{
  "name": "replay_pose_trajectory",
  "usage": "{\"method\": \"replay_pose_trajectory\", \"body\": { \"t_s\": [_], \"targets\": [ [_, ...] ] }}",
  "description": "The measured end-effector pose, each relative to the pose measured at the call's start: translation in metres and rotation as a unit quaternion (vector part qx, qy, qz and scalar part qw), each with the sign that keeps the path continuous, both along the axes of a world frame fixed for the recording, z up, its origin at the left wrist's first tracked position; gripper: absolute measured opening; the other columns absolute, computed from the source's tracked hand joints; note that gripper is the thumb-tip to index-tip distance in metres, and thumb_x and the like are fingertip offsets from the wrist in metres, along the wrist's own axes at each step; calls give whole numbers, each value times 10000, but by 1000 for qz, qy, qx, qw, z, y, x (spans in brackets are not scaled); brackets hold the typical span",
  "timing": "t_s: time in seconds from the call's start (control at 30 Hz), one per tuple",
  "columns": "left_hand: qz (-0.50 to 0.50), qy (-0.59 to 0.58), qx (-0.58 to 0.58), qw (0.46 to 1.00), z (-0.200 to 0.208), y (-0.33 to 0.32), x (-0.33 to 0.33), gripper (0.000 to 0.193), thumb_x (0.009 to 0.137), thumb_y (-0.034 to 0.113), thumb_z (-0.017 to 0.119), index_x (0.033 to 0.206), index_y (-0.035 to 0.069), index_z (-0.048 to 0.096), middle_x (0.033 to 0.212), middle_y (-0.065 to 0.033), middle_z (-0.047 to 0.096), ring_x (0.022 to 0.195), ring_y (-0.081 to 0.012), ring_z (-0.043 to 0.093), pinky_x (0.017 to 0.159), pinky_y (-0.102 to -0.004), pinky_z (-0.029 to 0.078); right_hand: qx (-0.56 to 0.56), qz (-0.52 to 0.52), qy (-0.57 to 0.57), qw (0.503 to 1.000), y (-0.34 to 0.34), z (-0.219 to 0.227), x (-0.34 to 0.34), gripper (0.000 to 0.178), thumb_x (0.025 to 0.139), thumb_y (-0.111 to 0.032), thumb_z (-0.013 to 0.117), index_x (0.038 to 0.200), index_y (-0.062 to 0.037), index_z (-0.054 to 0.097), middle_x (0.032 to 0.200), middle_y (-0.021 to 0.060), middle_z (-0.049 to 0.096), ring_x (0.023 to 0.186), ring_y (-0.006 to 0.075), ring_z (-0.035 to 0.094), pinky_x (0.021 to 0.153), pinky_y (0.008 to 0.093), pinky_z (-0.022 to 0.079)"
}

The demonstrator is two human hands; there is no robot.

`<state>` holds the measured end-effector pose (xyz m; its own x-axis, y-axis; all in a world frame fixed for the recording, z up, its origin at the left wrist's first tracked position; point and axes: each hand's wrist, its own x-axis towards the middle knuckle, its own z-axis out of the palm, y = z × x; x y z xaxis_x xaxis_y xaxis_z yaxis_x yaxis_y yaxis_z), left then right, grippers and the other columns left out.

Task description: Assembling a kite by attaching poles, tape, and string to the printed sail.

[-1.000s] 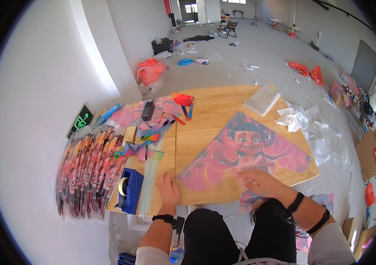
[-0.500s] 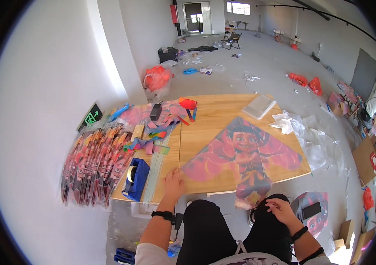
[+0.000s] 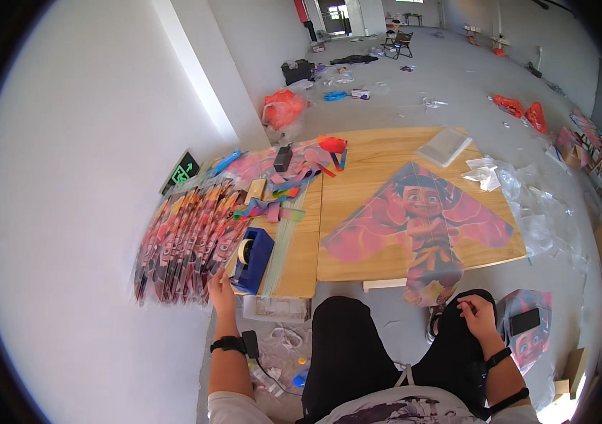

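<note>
A printed kite (image 3: 425,222) with a cartoon figure lies spread on the wooden table (image 3: 364,152), its tail hanging over the near edge. My left hand (image 3: 222,288) is at the table's near left corner, fingers stretched out, holding nothing I can see. It is beside a blue tape dispenser (image 3: 257,263) and the near end of a row of folded kites (image 3: 184,244) in clear plastic. Over my thigh rests my right hand (image 3: 479,316), its fingers loosely bent and apart, with no object visible in it. Thin pale rods (image 3: 280,258) lie right of the dispenser.
Colourful ribbons (image 3: 273,206), a black box (image 3: 283,159) and a clear plastic case (image 3: 445,146) are on the table. A phone (image 3: 525,322) lies on another printed sheet (image 3: 533,350) at lower right. Clear plastic wrapping (image 3: 530,219) hangs off the right side. A wall (image 3: 89,212) stands at left.
My left hand has moved left, from the table edge by the kite to the tape dispenser's near left side. The view has shifted left and down. My right hand stays on my thigh.
</note>
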<state>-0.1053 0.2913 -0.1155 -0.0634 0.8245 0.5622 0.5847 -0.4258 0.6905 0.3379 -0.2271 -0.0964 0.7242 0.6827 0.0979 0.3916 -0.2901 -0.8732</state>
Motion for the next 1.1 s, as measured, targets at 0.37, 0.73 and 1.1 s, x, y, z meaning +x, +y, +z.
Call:
{"method": "replay_pose_trajectory", "body": {
  "t_s": [0.37, 0.73, 1.1],
  "targets": [
    [-61, -1, -406, 912, 18, 64, -3, 589, 996, 452, 414, 1001, -29, 754, 817, -131, 744, 843, -256, 649, 828, -341, 457, -8, 13, -13, 1000, 4, -4, -9, 139, 923, -67, 630, 1017, 0, 709, 833, 99, 715, 677, 152, 679, 624, 271, 522],
    [-148, 49, -398, 904, 78, 19, -22, 456, 829, 385, 767, 994, -39, 747, 894, -89, 709, 817, -179, 615, 717, -326, 460, -23, 2, -20, 1000, 1, 1, -10, 132, 948, -41, 599, 1009, 23, 697, 818, 96, 707, 652, 131, 654, 612, 263, 519],
    [-130, 16, -507, 852, 33, -7, -60, 365, 833, 435, 785, 868, 82, 698, 779, 32, 633, 668, -83, 489, 559, -270, 341, -34, -10, -21, 999, 7, -3, -7, 124, 936, -65, 617, 979, 4, 710, 814, 99, 709, 659, 154, 678, 613, 274, 525]
  ]
}}
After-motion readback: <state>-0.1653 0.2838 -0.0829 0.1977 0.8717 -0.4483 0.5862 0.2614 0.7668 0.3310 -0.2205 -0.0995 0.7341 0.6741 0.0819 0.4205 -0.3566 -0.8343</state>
